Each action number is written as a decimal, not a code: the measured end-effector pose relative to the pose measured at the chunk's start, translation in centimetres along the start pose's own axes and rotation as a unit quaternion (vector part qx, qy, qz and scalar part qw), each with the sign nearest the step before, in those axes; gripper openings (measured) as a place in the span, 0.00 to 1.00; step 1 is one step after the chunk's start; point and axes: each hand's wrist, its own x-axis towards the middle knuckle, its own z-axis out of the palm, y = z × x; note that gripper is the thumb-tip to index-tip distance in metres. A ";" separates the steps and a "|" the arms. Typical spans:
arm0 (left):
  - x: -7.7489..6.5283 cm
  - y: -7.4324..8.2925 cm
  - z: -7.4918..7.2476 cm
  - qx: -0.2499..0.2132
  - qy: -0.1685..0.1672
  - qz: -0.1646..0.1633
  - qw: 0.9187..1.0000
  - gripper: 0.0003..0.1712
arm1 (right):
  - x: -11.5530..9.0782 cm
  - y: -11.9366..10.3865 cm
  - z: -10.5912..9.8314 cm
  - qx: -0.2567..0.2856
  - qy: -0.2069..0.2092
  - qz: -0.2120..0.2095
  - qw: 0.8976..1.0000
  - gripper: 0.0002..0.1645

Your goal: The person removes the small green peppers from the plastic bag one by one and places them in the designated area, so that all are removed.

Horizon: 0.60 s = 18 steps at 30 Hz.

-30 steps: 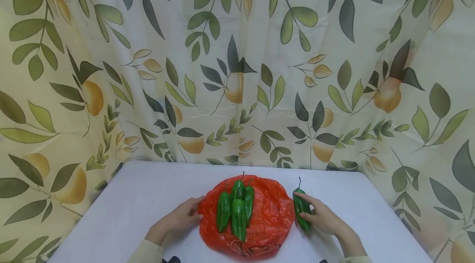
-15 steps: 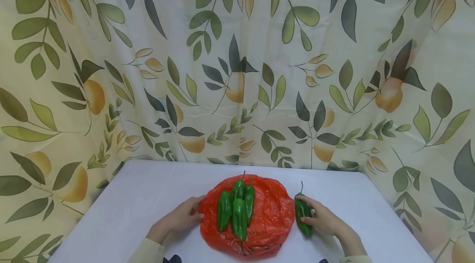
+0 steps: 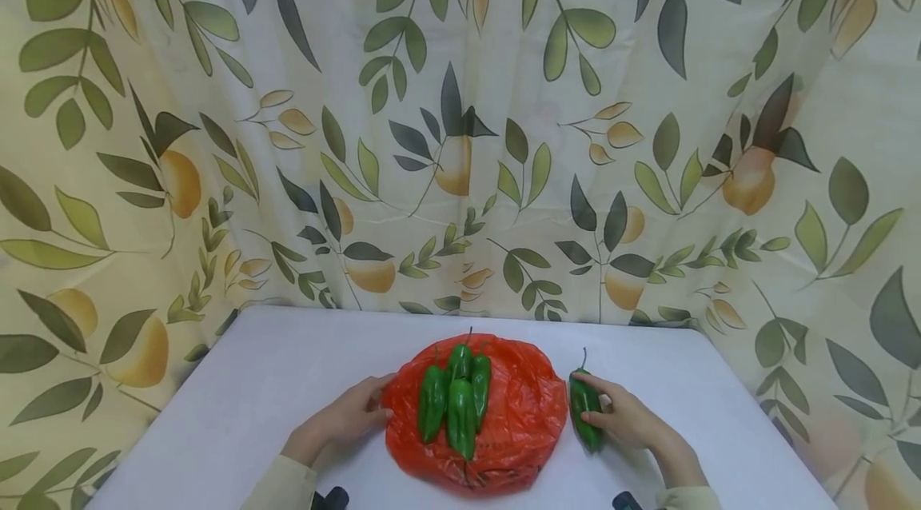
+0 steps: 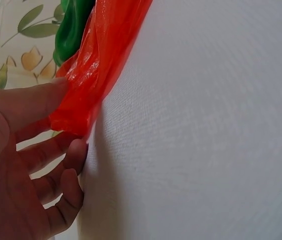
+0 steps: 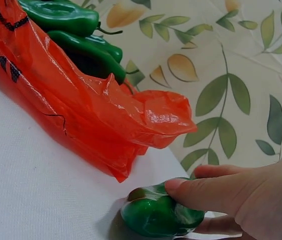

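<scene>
Several green peppers (image 3: 462, 418) lie bunched on a red plastic bag (image 3: 525, 414), which is spread flat in the middle of the table. My left hand (image 3: 352, 414) pinches the bag's left edge; the left wrist view shows the red film (image 4: 83, 95) between thumb and fingers. Right of the bag, apart from it, another green pepper (image 3: 584, 406) lies with its stem pointing away from me. My right hand (image 3: 626, 414) grips this pepper from its right side. The right wrist view shows the thumb across the pepper's lower end (image 5: 151, 212).
A white tabletop (image 3: 288, 358) carries everything. A leaf-and-fruit patterned curtain (image 3: 460, 238) hangs behind its far edge and along both sides. Dark objects (image 3: 334, 498) show at the bottom edge near both wrists.
The single pepper has shifted slightly toward me along with my right hand. My left hand keeps its hold on the bag, and the bunched peppers lie as before.
</scene>
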 end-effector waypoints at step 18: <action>0.0 0.0 -0.1 -0.001 0.005 -0.001 1.000 0.36 | -0.8 -1.1 -0.9 -0.036 0.047 -0.002 0.998 0.42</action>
